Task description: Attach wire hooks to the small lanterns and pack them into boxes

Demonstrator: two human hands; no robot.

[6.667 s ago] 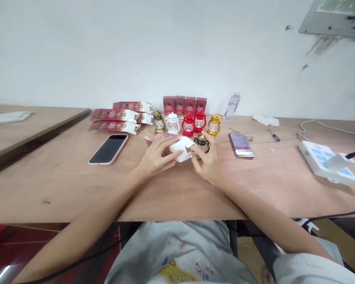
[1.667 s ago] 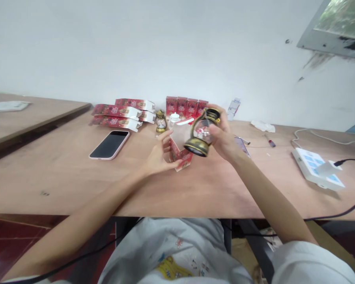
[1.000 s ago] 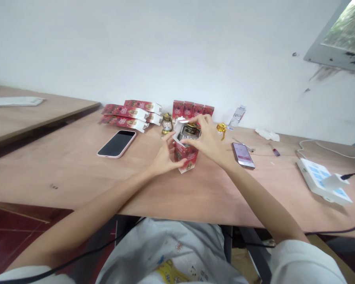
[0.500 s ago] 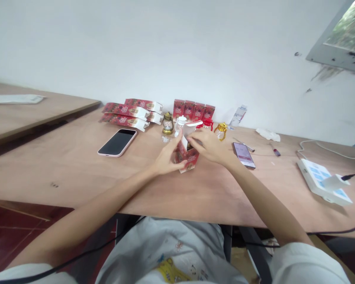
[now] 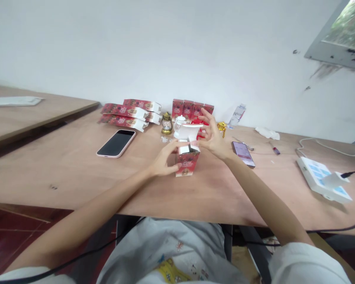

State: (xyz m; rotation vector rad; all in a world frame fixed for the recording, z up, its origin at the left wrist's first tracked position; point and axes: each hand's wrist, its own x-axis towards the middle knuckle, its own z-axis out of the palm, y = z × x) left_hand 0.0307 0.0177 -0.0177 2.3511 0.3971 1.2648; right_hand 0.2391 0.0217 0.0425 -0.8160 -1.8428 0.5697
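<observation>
The red, printed rectangular cardboard box point(image 5: 187, 165) stands upright on the wooden bench point(image 5: 168, 197) between your fingers, its white top flap point(image 5: 191, 131) raised. Your left hand point(image 5: 163, 161) has its fingers clamped on the box's left side. Your right hand point(image 5: 215, 141) holds its fingers spread apart, thumb at the upper right edge. Beyond the left fingers stands a bronze-coloured, clear-globed lantern point(image 5: 167, 124).

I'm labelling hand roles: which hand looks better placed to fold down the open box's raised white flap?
Probably the right hand: it is raised beside the white flap and no object shows in its grasp, while the left hand is around the side of the red box.
</observation>
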